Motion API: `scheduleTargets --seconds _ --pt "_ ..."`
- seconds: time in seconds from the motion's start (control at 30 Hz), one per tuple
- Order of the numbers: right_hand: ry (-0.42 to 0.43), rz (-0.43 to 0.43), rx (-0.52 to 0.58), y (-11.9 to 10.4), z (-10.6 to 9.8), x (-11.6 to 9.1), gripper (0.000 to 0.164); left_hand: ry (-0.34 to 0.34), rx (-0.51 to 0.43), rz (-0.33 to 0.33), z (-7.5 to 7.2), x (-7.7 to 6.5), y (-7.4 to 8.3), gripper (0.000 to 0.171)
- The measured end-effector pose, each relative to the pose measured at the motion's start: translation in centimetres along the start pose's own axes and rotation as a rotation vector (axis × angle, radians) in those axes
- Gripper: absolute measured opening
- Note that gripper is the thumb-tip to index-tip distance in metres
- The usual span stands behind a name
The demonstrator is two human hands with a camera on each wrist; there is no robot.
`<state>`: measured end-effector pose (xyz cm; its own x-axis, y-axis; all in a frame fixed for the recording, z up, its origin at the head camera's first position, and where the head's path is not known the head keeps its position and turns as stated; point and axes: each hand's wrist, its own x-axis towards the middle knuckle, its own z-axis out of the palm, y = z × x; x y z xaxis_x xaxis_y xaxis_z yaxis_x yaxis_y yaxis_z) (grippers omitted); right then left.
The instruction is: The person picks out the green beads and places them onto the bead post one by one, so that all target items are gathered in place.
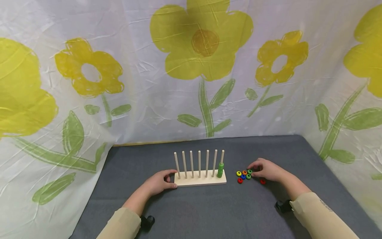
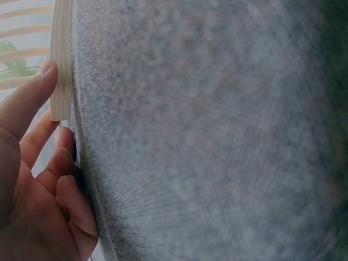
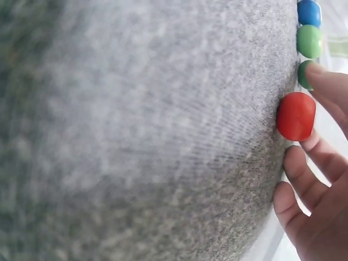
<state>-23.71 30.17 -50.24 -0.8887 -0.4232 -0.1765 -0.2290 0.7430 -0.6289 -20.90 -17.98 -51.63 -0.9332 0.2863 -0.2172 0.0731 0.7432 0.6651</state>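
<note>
My left hand [image 1: 159, 182] grips the left end of a pale wooden peg stand [image 1: 200, 181], thumb at the front edge and fingers at the back. In the left wrist view the thumb [image 2: 41, 89] lies against the stand's base [image 2: 61, 65]. Green beads [image 1: 220, 170] are stacked on the rightmost peg; the other pegs are bare. To the right, my right hand [image 1: 265, 168] pinches a green bead [image 1: 249, 171] between thumb and index finger, low at the cloth. A red bead [image 3: 297, 116] lies nearer the camera in the right wrist view, in front of the other fingers.
Beside the right hand lie loose beads: yellow [image 1: 238, 173], orange [image 1: 244, 172], blue [image 1: 243, 177], another green [image 1: 248, 176] and red [image 1: 240, 180]. A grey cloth [image 1: 197, 212] covers the table. Flower-printed curtains [image 1: 143, 109] hang behind and along the sides.
</note>
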Motion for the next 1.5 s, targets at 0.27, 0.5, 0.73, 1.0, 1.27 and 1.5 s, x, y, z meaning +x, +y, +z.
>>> scheduleTargets --seconds 0.27,0.5,0.73,1.0,1.27,1.5 --pt "0.006 0.002 -0.023 0.1 0.0 0.1 0.018 0.001 -0.005 0.003 -0.1 -0.1 0.1 0.06" --pt "0.021 0.003 0.003 0.0 -0.1 -0.1 0.021 -0.001 0.004 0.002 -0.1 -0.2 0.1 0.06" --pt "0.056 -0.005 0.008 -0.5 -0.5 -0.5 0.024 0.006 0.016 0.001 -0.1 -0.1 0.2 0.06" --pt "0.104 -0.014 -0.001 -1.0 -0.9 -0.9 0.023 0.006 0.026 -0.008 0.0 -0.1 0.2 0.059" --pt "0.173 -0.031 -0.014 -1.6 -1.0 -0.9 0.024 0.0 0.02 -0.011 0.0 -0.1 0.2 0.059" --pt "0.225 -0.083 -0.001 -2.8 -0.9 -0.8 0.022 0.001 0.016 -0.011 0.0 0.0 0.3 0.058"
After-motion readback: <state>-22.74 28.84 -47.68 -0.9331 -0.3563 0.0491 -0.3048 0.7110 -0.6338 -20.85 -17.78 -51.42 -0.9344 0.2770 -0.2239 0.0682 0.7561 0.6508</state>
